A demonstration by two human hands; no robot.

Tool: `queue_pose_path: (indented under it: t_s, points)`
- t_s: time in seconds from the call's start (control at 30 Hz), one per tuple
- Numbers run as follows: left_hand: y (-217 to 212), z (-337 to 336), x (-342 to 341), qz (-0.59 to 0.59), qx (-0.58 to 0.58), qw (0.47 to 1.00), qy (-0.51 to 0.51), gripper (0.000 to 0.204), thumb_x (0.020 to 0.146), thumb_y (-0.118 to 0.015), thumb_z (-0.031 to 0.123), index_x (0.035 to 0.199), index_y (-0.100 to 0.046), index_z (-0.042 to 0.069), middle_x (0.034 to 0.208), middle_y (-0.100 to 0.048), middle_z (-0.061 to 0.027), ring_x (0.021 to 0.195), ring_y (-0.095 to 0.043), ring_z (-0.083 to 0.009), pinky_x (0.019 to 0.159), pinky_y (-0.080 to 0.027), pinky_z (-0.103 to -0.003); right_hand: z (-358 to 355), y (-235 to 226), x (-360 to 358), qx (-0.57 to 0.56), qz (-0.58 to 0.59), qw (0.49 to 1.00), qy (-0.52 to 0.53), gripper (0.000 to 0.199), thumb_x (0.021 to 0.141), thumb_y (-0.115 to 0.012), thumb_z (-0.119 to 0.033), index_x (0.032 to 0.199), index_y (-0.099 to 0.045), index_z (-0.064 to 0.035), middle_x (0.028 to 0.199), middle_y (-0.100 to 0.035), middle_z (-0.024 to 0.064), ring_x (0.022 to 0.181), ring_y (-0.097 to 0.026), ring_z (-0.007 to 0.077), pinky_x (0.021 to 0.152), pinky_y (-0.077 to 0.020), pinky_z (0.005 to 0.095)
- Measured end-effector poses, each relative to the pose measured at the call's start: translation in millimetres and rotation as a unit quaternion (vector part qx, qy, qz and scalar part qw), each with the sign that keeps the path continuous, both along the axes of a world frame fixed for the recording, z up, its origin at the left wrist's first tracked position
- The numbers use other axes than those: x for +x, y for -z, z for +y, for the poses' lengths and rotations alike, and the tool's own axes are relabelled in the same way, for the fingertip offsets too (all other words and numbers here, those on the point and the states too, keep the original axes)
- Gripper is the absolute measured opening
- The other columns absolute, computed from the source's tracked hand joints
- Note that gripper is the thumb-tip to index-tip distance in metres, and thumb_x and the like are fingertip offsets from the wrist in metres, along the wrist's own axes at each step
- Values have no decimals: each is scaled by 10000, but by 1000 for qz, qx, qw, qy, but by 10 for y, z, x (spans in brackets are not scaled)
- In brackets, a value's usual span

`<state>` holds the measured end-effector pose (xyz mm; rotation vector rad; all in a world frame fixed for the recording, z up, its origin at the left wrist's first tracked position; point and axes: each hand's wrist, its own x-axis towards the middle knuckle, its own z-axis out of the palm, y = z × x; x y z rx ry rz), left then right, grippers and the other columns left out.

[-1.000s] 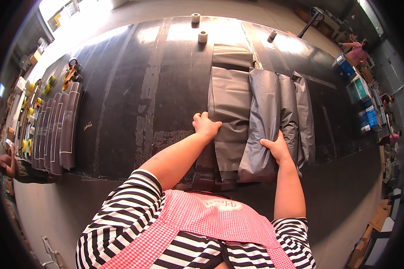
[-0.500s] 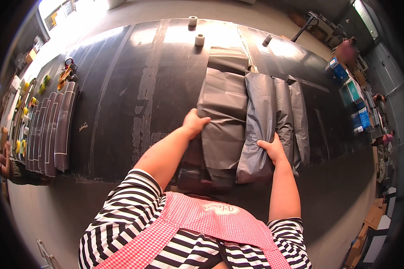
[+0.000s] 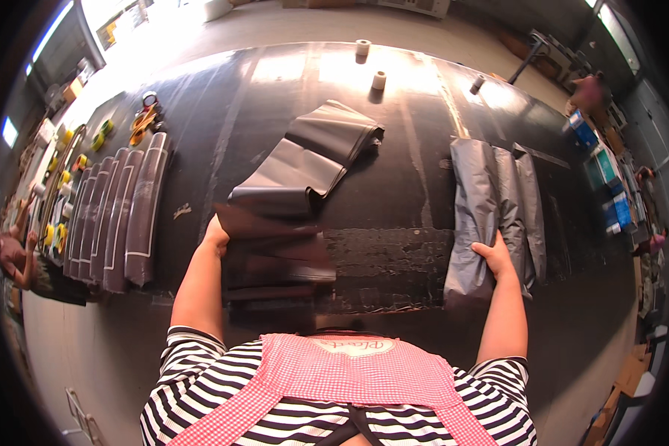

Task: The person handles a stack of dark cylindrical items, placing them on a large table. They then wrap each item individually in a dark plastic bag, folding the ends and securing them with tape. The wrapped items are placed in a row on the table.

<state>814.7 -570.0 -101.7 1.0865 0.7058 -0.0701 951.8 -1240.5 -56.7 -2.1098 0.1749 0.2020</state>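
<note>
A long, folded dark grey plastic sheet (image 3: pixel 305 163) lies slanted across the black table. Its near part, a brownish-black stretch, is smeared by motion. My left hand (image 3: pixel 215 236) is closed on the left edge of this sheet, with the fingers partly hidden beneath it. Farther right, a folded silver-grey plastic bundle (image 3: pixel 473 215) lies lengthwise toward me. My right hand (image 3: pixel 496 258) grips its right side, thumb on top and fingers tucked out of sight. Two similar grey bundles (image 3: pixel 529 201) lie close against it on the right.
Several wrapped dark rolls (image 3: pixel 146 208) lie side by side on the left of the table (image 3: pixel 386 260), with tape rolls (image 3: pixel 143 123) behind. Small white rolls (image 3: pixel 379 79) stand near the far edge. Boxes (image 3: pixel 617 212) line the right side. Other people are at both sides.
My left hand has pulled the dark grey sheet leftward, away from the silver-grey bundle, and it now lies slanted. My right hand has stayed on the bundle.
</note>
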Motion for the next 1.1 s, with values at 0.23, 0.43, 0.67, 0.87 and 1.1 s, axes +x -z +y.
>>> queue_pose_path:
  t_s: [0.23,0.43,0.67,0.87,1.1]
  points:
    - [370,140,-610,-104,228,963,102,307,926,-640,249,1170,-681,67,1095,-717,-86,870,-690,-214,767,-546,-384,2454,-216,-217,27,-136,976,-168,481,887,-719,-192,1299,-576,11,1027,-661,89,932,-619,182,852,-499,307]
    - [128,-165,-648,-67,287,938,183,292,996,-446,165,1206,-622,63,1177,-677,-88,1099,-589,-218,946,-453,-412,4093,519,-104,214,117,970,-25,616,952,-650,-335,1443,-457,-16,1284,-610,163,1181,-589,243,929,-507,375]
    - [142,65,-656,39,294,946,128,783,727,-869,345,1329,-496,12,1270,-625,-206,1189,-594,-311,998,-464,-391,4882,569,168,-149,35,978,-139,798,727,-800,-234,1389,-478,73,1384,-553,253,1308,-531,335,1095,-406,403]
    - [9,424,200,25,340,931,127,765,766,-850,228,1363,-456,-43,1294,-597,-260,1219,-577,-355,1014,-466,-397,5298,660,1155,-117,12,990,-79,818,736,-789,-199,1431,-446,64,1438,-512,245,1361,-483,331,1128,-379,376]
    - [105,1203,845,15,452,885,109,718,748,-848,345,1250,-521,-51,1257,-613,-270,1204,-581,-387,1018,-468,-420,5972,573,1196,-119,-134,955,-236,1053,725,-833,-356,1572,-252,-122,1514,-280,340,1382,-351,466,1145,-323,480]
